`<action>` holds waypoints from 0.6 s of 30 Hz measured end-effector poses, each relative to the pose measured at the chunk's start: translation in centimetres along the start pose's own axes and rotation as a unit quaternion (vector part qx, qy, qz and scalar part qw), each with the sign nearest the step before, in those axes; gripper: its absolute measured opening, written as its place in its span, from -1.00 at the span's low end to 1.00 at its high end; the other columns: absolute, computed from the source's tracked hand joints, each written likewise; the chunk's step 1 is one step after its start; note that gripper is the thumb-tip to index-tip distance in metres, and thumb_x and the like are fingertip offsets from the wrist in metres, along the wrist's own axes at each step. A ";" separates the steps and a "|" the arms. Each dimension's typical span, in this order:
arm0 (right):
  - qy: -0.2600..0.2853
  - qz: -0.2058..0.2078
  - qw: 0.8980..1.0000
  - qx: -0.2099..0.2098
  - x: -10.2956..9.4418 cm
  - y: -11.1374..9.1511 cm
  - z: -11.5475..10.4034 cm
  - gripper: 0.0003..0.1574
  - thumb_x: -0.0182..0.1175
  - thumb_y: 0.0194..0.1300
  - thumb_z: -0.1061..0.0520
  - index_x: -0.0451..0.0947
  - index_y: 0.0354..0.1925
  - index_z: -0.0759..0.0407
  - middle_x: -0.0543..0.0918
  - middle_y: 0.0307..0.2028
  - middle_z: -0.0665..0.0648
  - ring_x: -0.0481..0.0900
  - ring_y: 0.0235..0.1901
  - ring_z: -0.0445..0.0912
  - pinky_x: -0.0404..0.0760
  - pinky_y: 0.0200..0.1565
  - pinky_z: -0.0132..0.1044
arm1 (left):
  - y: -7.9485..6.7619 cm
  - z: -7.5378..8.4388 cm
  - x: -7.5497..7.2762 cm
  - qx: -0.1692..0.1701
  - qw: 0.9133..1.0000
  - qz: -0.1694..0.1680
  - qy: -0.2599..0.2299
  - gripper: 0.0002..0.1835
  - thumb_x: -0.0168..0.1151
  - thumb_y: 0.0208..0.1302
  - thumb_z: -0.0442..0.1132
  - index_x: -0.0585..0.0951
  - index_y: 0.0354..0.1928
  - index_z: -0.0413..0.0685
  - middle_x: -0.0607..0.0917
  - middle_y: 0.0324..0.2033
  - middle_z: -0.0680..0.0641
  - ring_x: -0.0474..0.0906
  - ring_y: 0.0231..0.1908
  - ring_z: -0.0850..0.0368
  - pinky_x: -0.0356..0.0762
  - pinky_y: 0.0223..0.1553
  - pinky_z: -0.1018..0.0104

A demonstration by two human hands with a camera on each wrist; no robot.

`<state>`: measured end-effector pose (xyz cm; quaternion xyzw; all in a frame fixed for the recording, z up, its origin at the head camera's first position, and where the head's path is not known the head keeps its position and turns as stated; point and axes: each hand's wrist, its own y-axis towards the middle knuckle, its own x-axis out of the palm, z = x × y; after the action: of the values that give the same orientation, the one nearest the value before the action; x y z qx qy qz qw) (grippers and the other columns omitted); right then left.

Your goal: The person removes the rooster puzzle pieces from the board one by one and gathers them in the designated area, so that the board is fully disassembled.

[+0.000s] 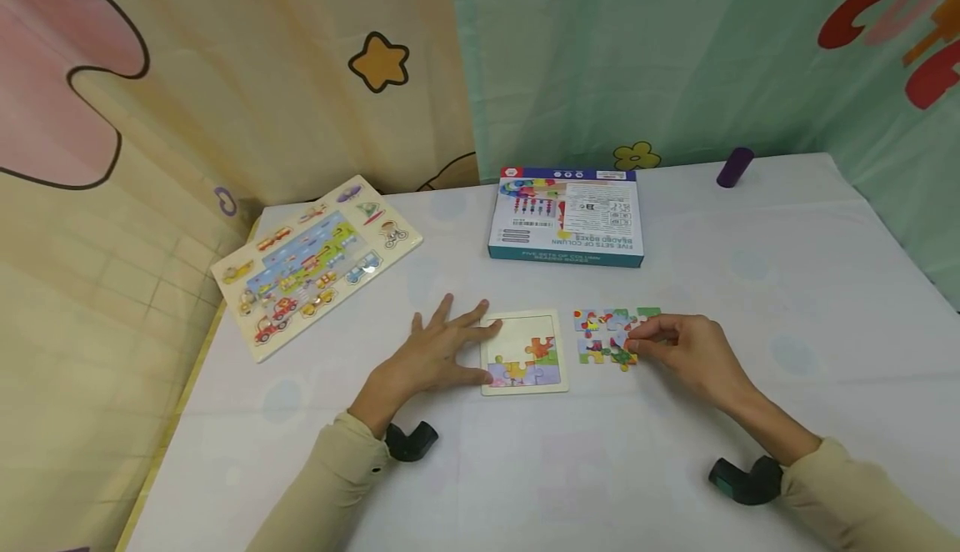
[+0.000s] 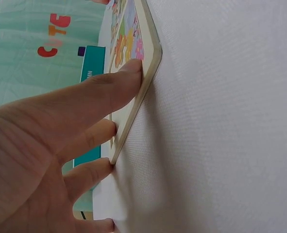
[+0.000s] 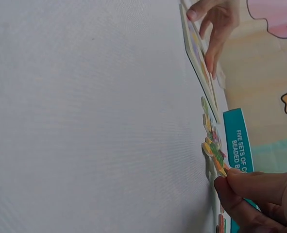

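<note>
A small square jigsaw tray (image 1: 517,331) lies at the middle of the table, with joined pieces along its bottom and right side and bare wood at upper left. My left hand (image 1: 431,353) spreads over its left edge. In the left wrist view the thumb (image 2: 128,77) presses the rim near a corner and other fingertips touch the edge. My right hand (image 1: 693,356) pinches a green and orange jigsaw piece (image 3: 216,154) between thumb and forefinger, tilted up at one end. Several loose jigsaw pieces (image 1: 591,322) lie around and under it, right of the tray, some hidden by the fingers.
At the back stands a flat boxed bead set (image 1: 566,218). A larger vehicle picture puzzle board (image 1: 315,268) lies slanted at the left. A dark purple cylinder (image 1: 735,168) is near the back right edge, before the printed curtain (image 1: 637,52).
</note>
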<state>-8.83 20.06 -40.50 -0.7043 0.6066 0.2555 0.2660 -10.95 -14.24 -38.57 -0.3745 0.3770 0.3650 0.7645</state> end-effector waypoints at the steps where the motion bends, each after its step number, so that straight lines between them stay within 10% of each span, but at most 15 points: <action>1: 0.000 0.001 1.000 -0.001 0.0 0.0 0.0 -0.86 0.42 0.19 0.08 0.75 -0.27 0.09 0.75 -0.29 0.01 0.61 -0.27 -0.09 0.43 -0.33 -0.37 | 0.0 0.0 0.0 -0.001 1.000 0.000 -0.001 -0.18 0.50 0.05 0.07 0.41 0.39 0.25 0.12 0.50 0.09 -0.34 0.50 -0.26 -0.36 0.29 -0.49; 18: -0.052 0.028 0.998 -0.025 -0.3 0.3 0.1 -0.92 0.46 0.11 0.12 0.81 -0.34 0.05 0.75 -0.32 0.07 0.37 -0.47 -0.14 0.25 -0.53 -0.35 | 0.2 0.0 0.0 -0.002 1.000 -0.005 0.003 -0.18 0.49 0.05 0.09 0.40 0.40 0.27 0.10 0.51 0.09 -0.35 0.50 -0.26 -0.35 0.29 -0.49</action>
<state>-9.14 20.29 -40.41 -0.6791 0.6050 0.3139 0.2724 -11.10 -14.20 -38.62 -0.3791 0.3767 0.3607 0.7644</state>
